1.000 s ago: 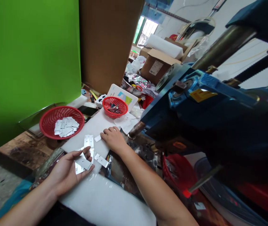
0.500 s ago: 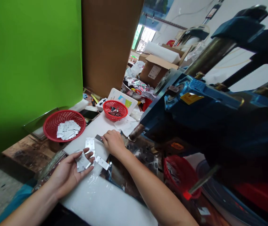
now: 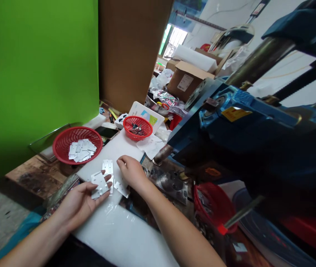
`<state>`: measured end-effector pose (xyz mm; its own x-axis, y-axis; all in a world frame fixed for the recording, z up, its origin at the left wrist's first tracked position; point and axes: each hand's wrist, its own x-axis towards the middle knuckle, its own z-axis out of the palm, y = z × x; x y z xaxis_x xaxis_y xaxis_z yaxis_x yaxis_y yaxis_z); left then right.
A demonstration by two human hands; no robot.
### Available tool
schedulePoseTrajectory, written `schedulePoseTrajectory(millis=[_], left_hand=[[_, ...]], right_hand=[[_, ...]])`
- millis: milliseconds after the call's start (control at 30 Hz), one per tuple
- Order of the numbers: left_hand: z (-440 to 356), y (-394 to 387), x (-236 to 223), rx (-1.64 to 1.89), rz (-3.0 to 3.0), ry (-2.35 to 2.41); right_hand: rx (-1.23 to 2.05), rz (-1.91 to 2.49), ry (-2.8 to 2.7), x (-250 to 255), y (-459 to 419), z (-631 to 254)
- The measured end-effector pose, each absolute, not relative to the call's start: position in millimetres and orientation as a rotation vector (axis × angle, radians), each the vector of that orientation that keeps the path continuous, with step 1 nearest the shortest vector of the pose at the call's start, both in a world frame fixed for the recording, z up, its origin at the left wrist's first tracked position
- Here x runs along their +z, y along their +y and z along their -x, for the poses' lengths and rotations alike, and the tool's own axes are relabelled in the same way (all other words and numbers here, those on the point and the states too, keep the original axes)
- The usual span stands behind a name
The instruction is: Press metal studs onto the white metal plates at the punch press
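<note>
My left hand, palm up, holds flat silvery metal plates between thumb and fingers; small holes show in the top one. Just beyond its fingertips, another metal plate lies on the white foam sheet. My right hand is closed, fingers curled together above the foam; whatever they may hold is hidden. Below it lies one more small metal plate, partly covered by the hand.
A red basket of metal plates stands at left. A smaller red basket with small dark parts sits at the foam's far end. The blue press machine rises at right, with another red basket below it.
My right hand has drawn its fingers in, and the grey plate seen at its fingertips no longer shows. The plates in my left hand have tilted, showing more of the top face.
</note>
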<state>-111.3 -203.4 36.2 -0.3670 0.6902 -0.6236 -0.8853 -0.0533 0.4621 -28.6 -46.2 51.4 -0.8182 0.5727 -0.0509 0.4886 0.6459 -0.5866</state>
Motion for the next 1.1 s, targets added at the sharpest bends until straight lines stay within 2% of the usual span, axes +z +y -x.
schedulePoseTrajectory(millis=[167,400,467,633,700,767,833,900,1000,1100], left_hand=[[130,-225,33,1.767,0.302,1.003],[137,-222,32,1.749,0.349,0.983],[137,-219,33,1.741,0.342,0.971],[131,-208,38,1.702,0.3,0.918],[127,-205,39,1.68,0.278,0.899],[124,-203,38,1.667,0.256,0.883],[121,-202,37,1.656,0.235,0.868],[119,-201,34,1.649,0.224,0.858],[118,-202,31,1.676,0.251,0.869],[118,-205,32,1.7,0.265,0.908]], right_hand=[[0.344,0.729,-3.056,41,-67,64],[0.217,0.822,-3.13,42,-62,67],[0.392,0.843,-3.066,42,-52,55],[1.28,0.752,-2.729,37,-37,22],[1.445,0.73,-2.621,35,-36,14],[1.472,0.746,-2.596,36,-40,10],[1.34,0.796,-2.655,40,-48,9],[1.047,0.794,-2.779,48,-58,8],[0.676,0.57,-2.938,59,-72,8],[0.651,0.526,-2.927,59,-73,11]])
